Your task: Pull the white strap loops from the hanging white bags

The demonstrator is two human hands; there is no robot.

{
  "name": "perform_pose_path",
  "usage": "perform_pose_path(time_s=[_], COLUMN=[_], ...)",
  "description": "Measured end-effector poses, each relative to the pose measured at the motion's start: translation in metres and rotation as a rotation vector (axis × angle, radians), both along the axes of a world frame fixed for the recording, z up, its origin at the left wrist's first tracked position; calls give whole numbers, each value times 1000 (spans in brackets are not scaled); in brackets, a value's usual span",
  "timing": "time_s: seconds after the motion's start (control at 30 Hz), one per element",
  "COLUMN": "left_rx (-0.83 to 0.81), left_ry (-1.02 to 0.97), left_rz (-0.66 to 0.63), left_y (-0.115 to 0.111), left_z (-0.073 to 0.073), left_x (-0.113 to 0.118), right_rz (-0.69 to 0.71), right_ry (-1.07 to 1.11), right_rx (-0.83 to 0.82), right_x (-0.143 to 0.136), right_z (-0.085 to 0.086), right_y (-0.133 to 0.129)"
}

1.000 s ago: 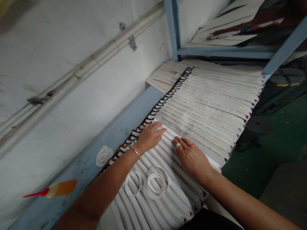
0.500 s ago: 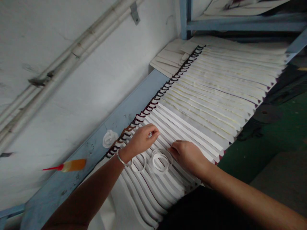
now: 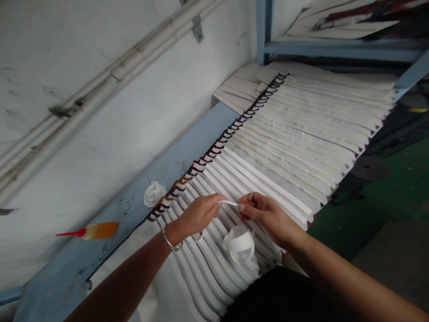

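A short span of narrow white tape [image 3: 229,203] runs between my two hands. My left hand [image 3: 200,216] is closed on it with the fingertips together; a metal bracelet circles that wrist. My right hand [image 3: 264,216] pinches the same tape between thumb and finger. Below my right hand hangs a loose coil of white tape [image 3: 239,245], slightly blurred. Under both hands lie overlapping white sheet pieces [image 3: 284,129] with dark toothed ends. Several of the nearer pieces carry white strips [image 3: 268,181] along their edges, while farther ones show yellowish lines.
On the blue bench [image 3: 134,192] at left lie another coil of white tape [image 3: 154,194] and a bottle of amber liquid [image 3: 100,230] with a red nozzle. A blue frame [image 3: 338,50] stands at the back. Pipes [image 3: 114,78] run along the wall.
Both hands have come closer together, and the tape is now stretched between them. The tape coil beneath has shifted right and bunched up. The view has tilted slightly.
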State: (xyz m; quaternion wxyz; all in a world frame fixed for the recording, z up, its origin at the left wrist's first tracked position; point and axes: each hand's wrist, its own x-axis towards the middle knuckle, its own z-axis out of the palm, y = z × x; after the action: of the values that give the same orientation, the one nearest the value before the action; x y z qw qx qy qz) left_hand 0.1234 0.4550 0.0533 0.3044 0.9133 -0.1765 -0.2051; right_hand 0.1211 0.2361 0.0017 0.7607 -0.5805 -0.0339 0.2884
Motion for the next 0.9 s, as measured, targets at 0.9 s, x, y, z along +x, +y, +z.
perform_pose_path(time_s=[0.9], left_rx=[100], left_ry=[-198], left_rz=[397], left_y=[112], left_z=[161], left_x=[52], right_rz=[-161], right_ry=[-413], right_rx=[-146], right_x=[60], right_z=[-21], right_y=[46])
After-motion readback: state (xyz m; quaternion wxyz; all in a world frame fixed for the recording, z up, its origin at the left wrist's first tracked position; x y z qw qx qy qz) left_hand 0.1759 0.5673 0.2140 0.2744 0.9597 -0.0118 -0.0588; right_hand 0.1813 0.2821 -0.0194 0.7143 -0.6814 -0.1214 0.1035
